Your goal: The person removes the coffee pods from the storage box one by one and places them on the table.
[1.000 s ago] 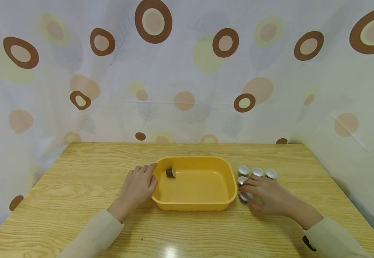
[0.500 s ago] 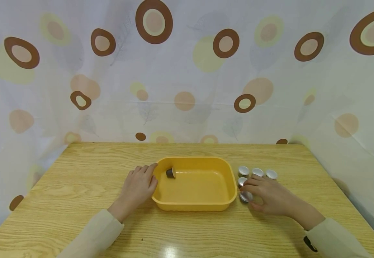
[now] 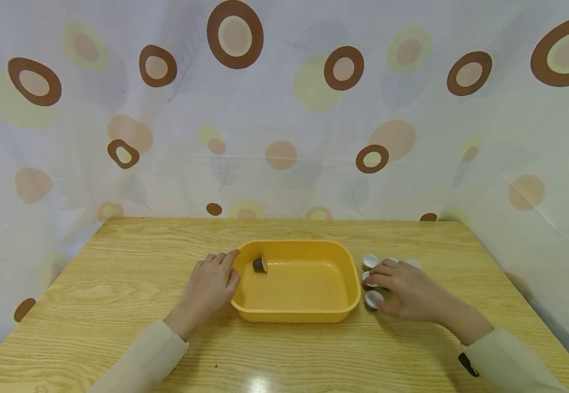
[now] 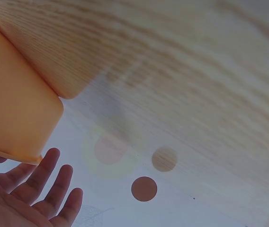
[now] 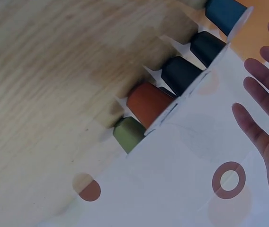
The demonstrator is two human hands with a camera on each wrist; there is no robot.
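My left hand [image 3: 209, 281] rests on the left rim of a yellow plastic basin [image 3: 294, 316], its fingers fairly straight in the left wrist view. One dark coffee capsule [image 3: 258, 265] lies on its side inside the basin. To the basin's right, several coffee capsules stand foil lid up on the table. Above them hovers my right hand [image 3: 414, 289], fingers spread and holding nothing, partly covering the back ones. The nearest capsule [image 3: 373, 299] shows by the thumb. In the right wrist view the capsules include blue [image 5: 223, 15], dark [image 5: 179, 74], orange [image 5: 148, 101] and green [image 5: 129, 134] ones.
A wooden table [image 3: 132, 289] carries everything. Behind it and along the right side hangs a white curtain [image 3: 284, 120] patterned with brown and pastel rounds.
My right hand has shifted slightly away from me, uncovering more of the nearest capsule and hiding more of the back row. The left hand and basin have stayed put.
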